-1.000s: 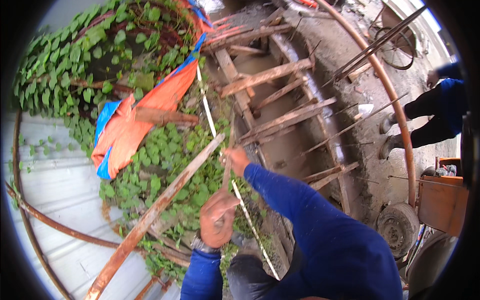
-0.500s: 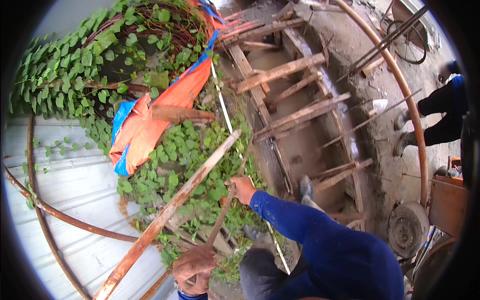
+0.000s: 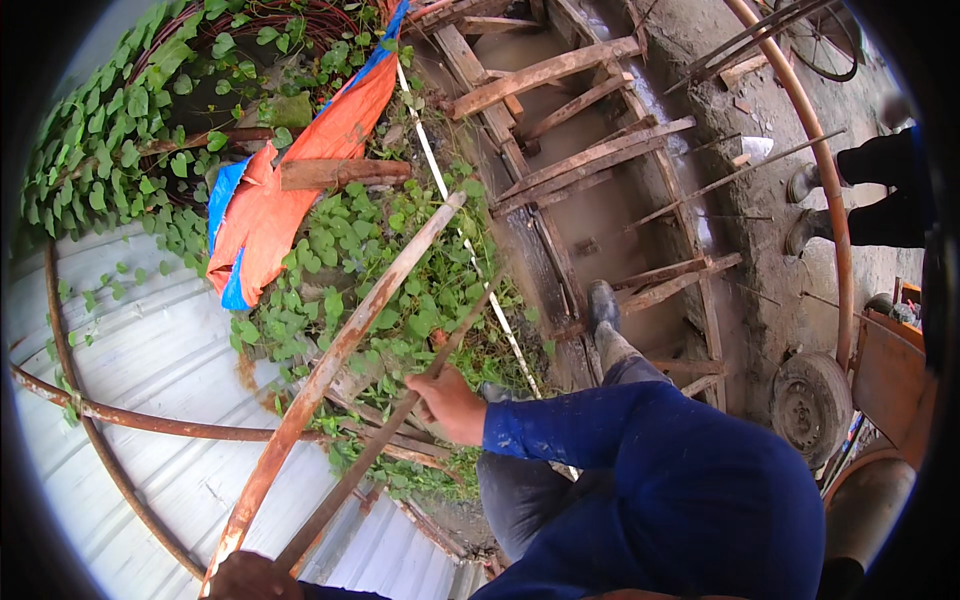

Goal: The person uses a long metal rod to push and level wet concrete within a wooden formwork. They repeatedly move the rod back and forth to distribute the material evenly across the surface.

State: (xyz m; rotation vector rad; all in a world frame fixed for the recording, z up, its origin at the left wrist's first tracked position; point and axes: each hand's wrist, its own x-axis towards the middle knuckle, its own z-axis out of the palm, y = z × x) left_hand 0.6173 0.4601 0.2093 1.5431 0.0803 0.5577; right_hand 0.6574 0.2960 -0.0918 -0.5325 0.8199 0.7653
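A long, thin rusty bar point(image 3: 365, 462) slants from the lower left up towards the green plants. My right hand point(image 3: 447, 403), in a blue sleeve, is closed around its middle. My left hand point(image 3: 252, 577), dark and partly cut off by the lower edge, is closed around the bar's near end. Just left of the bar, a thicker rust-stained pole point(image 3: 335, 362) runs almost parallel to it. Leafy vines point(image 3: 370, 270) lie beneath both. One of my boots point(image 3: 603, 305) stands at the edge of a timber frame.
Timber formwork point(image 3: 590, 160) with cross pieces spans a trench holding muddy water. White corrugated sheets point(image 3: 160, 350) lie left, near an orange-and-blue tarp point(image 3: 270, 225). At right are a curved pipe point(image 3: 830, 200), a wheel point(image 3: 812, 408) and another person's legs point(image 3: 860, 190).
Both my hands have moved down and left with the bar, which now slants more. My booted foot has come forward to the timber frame. The view has shifted slightly.
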